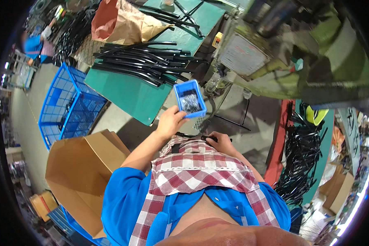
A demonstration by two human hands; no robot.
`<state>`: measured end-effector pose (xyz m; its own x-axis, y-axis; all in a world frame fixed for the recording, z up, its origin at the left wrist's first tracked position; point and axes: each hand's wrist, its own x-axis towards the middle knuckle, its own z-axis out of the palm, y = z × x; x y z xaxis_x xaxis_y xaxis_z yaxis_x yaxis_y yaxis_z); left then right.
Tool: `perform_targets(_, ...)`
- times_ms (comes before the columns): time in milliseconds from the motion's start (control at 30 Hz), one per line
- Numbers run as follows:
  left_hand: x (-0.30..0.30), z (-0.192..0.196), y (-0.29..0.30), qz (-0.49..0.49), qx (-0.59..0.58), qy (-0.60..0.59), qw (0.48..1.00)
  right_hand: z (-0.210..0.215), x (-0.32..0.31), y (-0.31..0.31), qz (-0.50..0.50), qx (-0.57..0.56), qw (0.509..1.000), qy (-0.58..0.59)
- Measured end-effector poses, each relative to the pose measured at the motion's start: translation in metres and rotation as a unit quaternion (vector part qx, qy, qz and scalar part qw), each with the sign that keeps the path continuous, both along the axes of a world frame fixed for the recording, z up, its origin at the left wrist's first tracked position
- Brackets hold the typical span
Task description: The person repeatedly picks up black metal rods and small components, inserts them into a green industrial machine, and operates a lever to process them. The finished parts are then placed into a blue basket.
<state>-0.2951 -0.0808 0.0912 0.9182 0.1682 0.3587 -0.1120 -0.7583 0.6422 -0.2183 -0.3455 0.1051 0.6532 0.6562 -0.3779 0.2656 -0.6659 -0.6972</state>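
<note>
The fingers of the person's left hand are closed on the near edge of a small blue bin, thumb and fingertips pinching its rim at the corner. The bin is held out in the air ahead of the body, beyond the corner of a green table, and small dark and silvery pieces lie inside it. The right hand is low at the waist, its fingers bent around or against a dark object; from here I can't quite make out what that is, nor whether the fingers grip it or only touch it. Behind both hands is a red-and-white checked apron over a blue shirt. On the green table, ahead and to the left, a heap of glossy black tubes lies beside an open brown paper sack. A blue mesh crate stands left of the table, with an open cardboard box nearer the person. Ahead and to the right stands a large olive-green machine. Farther right, a table with a red edge carries a tangle of black strips and a yellow bowl. Far off at the upper left is another person in blue.
</note>
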Motion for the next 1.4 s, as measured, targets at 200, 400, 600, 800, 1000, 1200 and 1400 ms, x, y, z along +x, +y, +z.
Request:
perform_targets(200,0.047,0.012,0.044,0.157,-0.003,-0.020,0.987,0.005,0.043,0.017,0.063,-0.014,0.998,-0.012)
perform_targets(400,0.114,0.020,0.101,0.221,0.001,-0.020,0.975,-0.001,0.062,0.031,0.016,-0.012,0.999,-0.029)
perform_targets(600,0.221,0.016,0.157,0.228,0.024,-0.071,0.971,0.016,0.069,0.027,-0.092,-0.047,0.993,-0.055)
perform_targets(800,0.313,-0.021,0.183,0.206,0.043,0.032,0.977,0.044,0.051,0.034,-0.171,-0.120,0.976,-0.056)
perform_targets(1000,0.329,-0.051,0.161,0.084,0.069,0.229,0.967,0.030,0.033,0.033,-0.247,-0.144,0.957,-0.044)
perform_targets(1200,0.322,0.000,0.062,-0.161,0.047,-0.083,0.982,0.043,0.029,0.033,-0.261,-0.126,0.957,-0.009)
perform_targets(1400,0.357,0.014,-0.032,-0.260,0.171,0.010,0.950,0.062,0.023,0.048,-0.275,-0.171,0.946,-0.007)
